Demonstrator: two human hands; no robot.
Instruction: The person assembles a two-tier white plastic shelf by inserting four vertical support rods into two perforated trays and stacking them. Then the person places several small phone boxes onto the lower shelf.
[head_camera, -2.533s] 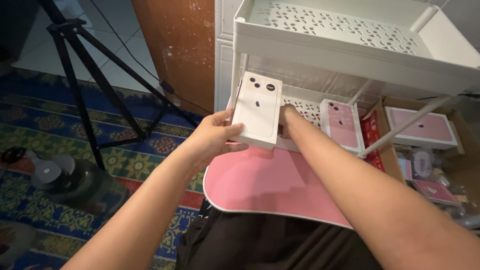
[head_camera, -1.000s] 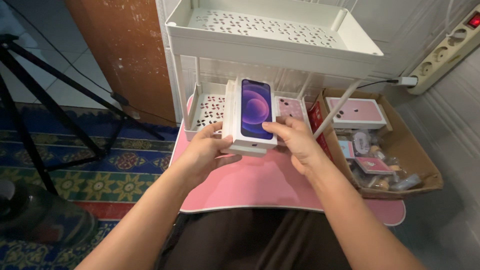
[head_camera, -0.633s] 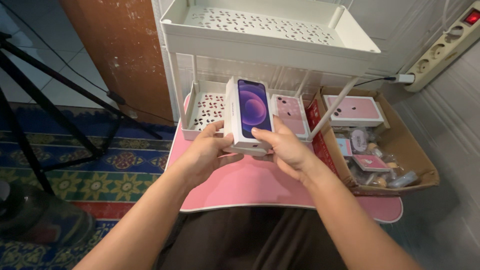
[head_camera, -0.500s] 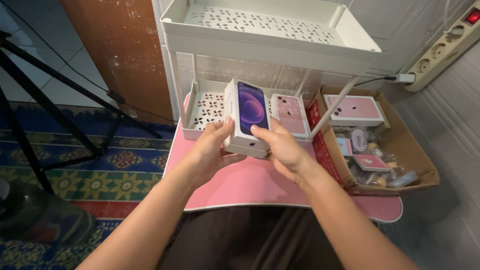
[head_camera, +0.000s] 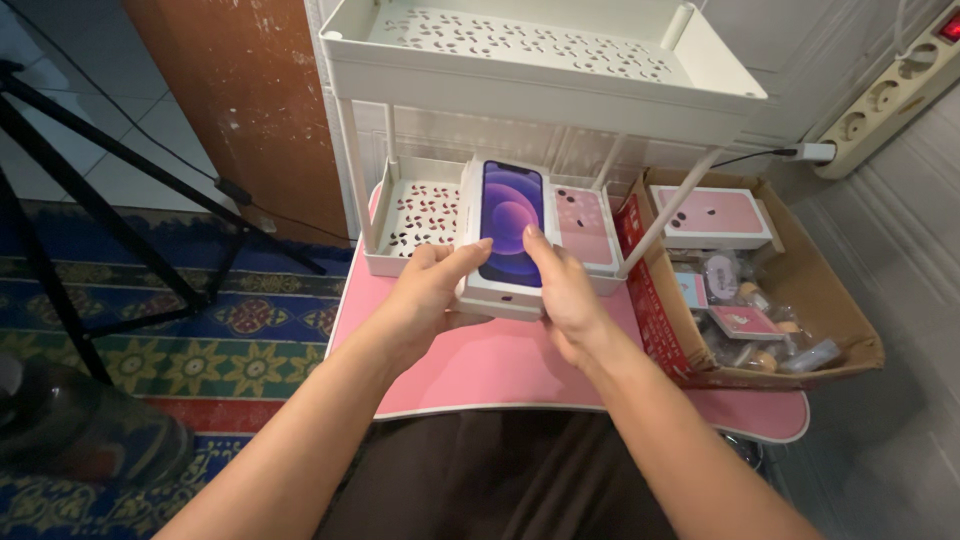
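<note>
Dim indoor light, soft shadows, sharp centre — wide-angle bending at edges

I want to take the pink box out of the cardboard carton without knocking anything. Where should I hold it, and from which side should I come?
Grip the pink box across its two long edges, coming from above. It lies flat, face up, on top of the small items in the cardboard carton, so its sides are probably free. The rack's slanted white leg crosses its left end, so approach from the right.
</note>
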